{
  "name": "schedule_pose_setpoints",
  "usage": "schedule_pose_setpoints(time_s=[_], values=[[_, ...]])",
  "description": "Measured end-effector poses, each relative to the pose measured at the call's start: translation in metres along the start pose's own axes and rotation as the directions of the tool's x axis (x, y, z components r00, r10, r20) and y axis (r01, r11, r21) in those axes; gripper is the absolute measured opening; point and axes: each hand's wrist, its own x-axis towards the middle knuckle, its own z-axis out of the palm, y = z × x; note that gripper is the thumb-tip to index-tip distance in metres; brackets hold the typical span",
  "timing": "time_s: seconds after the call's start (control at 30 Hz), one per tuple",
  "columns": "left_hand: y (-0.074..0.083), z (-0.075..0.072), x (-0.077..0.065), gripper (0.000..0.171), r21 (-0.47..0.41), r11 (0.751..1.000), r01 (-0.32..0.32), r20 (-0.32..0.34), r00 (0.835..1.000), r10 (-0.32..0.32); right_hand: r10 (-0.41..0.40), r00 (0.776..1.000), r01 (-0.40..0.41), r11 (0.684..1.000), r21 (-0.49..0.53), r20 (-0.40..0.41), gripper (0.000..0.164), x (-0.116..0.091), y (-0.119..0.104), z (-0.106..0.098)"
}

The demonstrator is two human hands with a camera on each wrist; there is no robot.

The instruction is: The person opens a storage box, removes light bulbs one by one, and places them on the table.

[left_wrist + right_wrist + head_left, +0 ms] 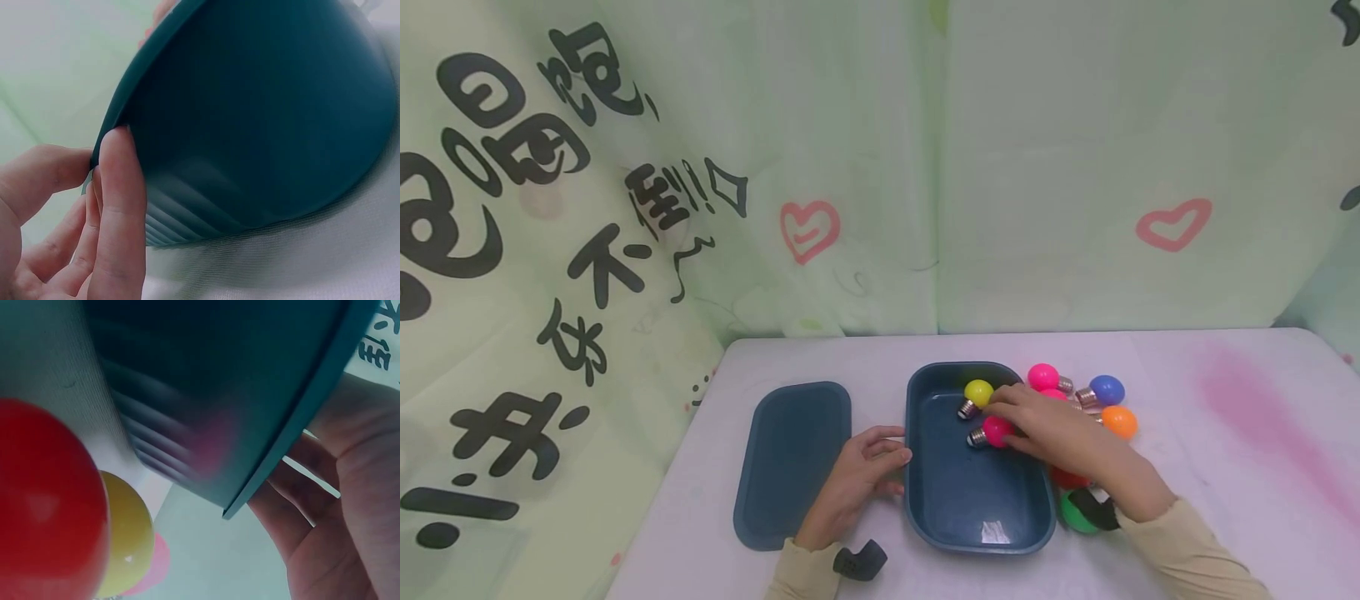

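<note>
A dark blue plastic box [977, 517] stands open on the table. Inside it lie a yellow light bulb [978, 392] and a pink light bulb [996, 432], both with silvery screw bases. My right hand [1060, 429] reaches over the box's right rim, its thumb and fingers around the pink bulb. In the right wrist view, the box wall [250, 375] hides the fingertips and that bulb. At the left rim, my left hand [865, 467] pinches the box's edge between thumb and finger, as the left wrist view shows beside the ribbed outer wall [187, 206].
A flat dark blue lid [793, 450] lies left of the box. Several coloured bulbs sit to its right, among them a blue bulb [1107, 390], an orange bulb [1120, 422] and a green bulb [1077, 513]. Printed curtains [1037, 167] hang behind the table.
</note>
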Motion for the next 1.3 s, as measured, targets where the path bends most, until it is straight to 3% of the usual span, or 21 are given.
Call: schedule_pose_setpoints(time_s=[0.23, 0.93, 1.3], values=[[0.000, -0.001, 0.001, 0.048, -0.008, 1.000, 0.000, 0.006, 1.000, 0.001, -0.046, 0.999, 0.046, 0.999, -0.029, 0.014, 0.044, 0.003, -0.001, 0.002], [-0.001, 0.000, 0.002, 0.048, -0.004, 1.000, -0.003, 0.009, 1.000, 0.003, -0.036, 0.996, 0.038, 0.999, -0.018, 0.075, 0.037, 0.011, -0.003, 0.005], [-0.001, 0.000, 0.002, 0.046, -0.009, 1.000, -0.008, 0.010, 1.000, 0.008, -0.036, 0.998, 0.036, 0.999, -0.005, 0.042, 0.039, 0.007, -0.005, 0.000]])
